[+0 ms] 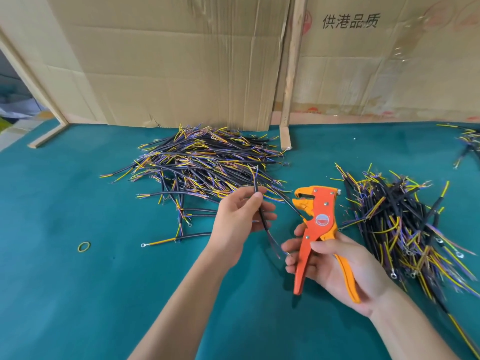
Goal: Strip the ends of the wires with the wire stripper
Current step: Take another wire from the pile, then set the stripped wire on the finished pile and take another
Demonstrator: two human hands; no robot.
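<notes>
Orange wire stripper point(315, 231) gripped in right hand point(335, 266), black wire point(261, 211) pinched in left hand point(240, 219) just beside

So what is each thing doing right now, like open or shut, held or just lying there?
wire stripper: held in the right hand, mouth open, no wire in it
black wire: pinched in the left hand, off the table
middle wire pile: lying loose on the green table
right wire pile: lying loose
rubber band: lying flat, alone
cardboard: standing upright behind
</notes>
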